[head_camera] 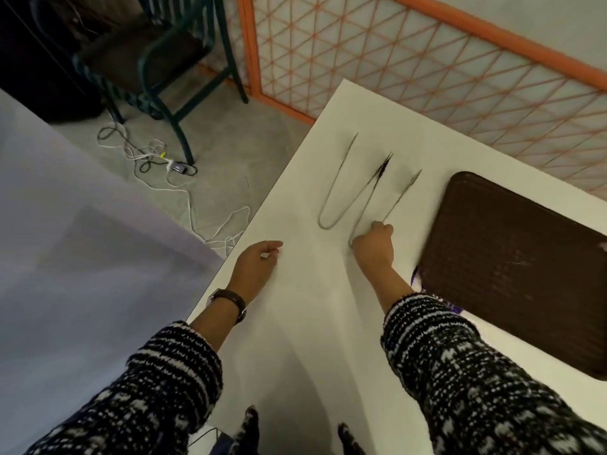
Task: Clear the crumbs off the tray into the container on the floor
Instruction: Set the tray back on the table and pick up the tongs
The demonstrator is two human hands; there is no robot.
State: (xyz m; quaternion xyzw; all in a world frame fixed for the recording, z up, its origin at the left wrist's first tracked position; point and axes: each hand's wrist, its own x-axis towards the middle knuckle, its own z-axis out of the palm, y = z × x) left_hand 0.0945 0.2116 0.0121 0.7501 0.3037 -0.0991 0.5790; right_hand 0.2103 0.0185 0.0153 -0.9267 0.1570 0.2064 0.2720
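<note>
Head view. The dark brown tray (512, 267) is lying flat on the right side of the white tabletop (295, 323), with a few pale specks showing on its textured surface. A purple-and-white item (451, 305), too hidden to identify, is poking out from under the tray's near left corner. The right hand (374, 243) is reaching forward just left of the tray; its grip is clamped on the bent end of the metal tongs (402, 196), whose two arms are pointing away from the person. A second pair of tongs (325, 227) is lying untouched just to the left. The left hand (258, 261), wearing a wristwatch (230, 298), is resting near the tabletop's left edge, its grip loosely curled and holding nothing. On the floor beyond, white cables (157, 156) are trailing beside a dark chair (157, 60) and an orange lattice screen (394, 60).
</note>
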